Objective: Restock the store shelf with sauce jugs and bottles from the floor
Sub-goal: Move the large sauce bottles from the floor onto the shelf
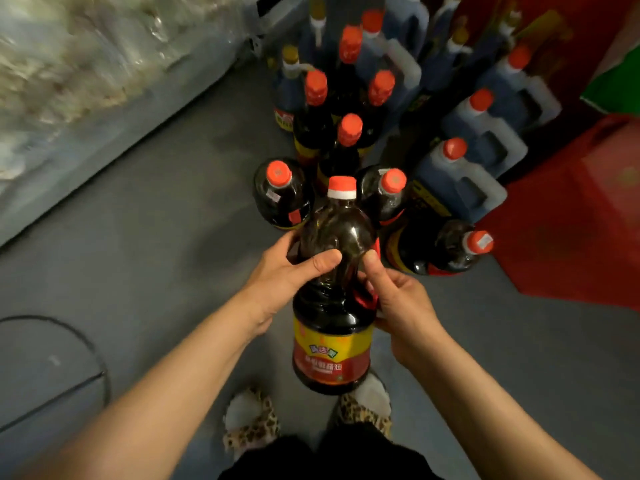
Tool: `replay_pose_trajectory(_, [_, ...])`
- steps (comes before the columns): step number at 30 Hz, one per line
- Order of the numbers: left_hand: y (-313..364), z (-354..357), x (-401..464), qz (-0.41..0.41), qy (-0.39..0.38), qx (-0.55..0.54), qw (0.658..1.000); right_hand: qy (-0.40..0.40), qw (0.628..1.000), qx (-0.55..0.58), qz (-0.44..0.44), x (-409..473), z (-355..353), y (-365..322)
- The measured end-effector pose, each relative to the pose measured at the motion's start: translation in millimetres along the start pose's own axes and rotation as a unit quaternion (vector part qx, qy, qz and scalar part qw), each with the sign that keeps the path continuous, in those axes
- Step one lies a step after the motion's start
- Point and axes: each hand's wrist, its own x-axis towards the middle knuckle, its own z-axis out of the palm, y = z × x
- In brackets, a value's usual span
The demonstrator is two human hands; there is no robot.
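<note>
We held a large dark plastic sauce bottle with a red cap and a yellow-and-red label [333, 289] at the centre of the frame, off the grey floor [156, 237]. Our left hand [287, 275] wrapped its shoulder, thumb across the front. Our right hand [398, 306] gripped its right side, thumb pressed on the neck. Above it in the frame stood a cluster of red-capped dark bottles [346, 133]. In the upper right stood translucent handled jugs of dark sauce [485, 140]. Leopard-print slippers [249, 427] showed at bottom centre.
</note>
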Motion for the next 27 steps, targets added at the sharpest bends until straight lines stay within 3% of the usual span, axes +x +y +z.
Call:
replay_pose_trajectory(7, [133,20,-114,-0.015,0.055,0.000,0.998,-0.033,0.999,-0.029,-0.025,-140,-3,-117])
replay_pose_trajectory(12, [264,35,-206,0.019,0.070,0.021,0.997,-0.055,0.996,-0.046,-0.057,-247,-10,-221])
replay_pose_trajectory(20, [455,35,-350,0.154,0.168,0.046,0.973,-0.144,0.969,-0.059,-0.193,-404,3,-391])
replay_pose_trajectory(27, [603,-31,-425,0.283,0.263,0.037,0.922,-0.224,0.920,-0.061,-0.315,-473,87,-534])
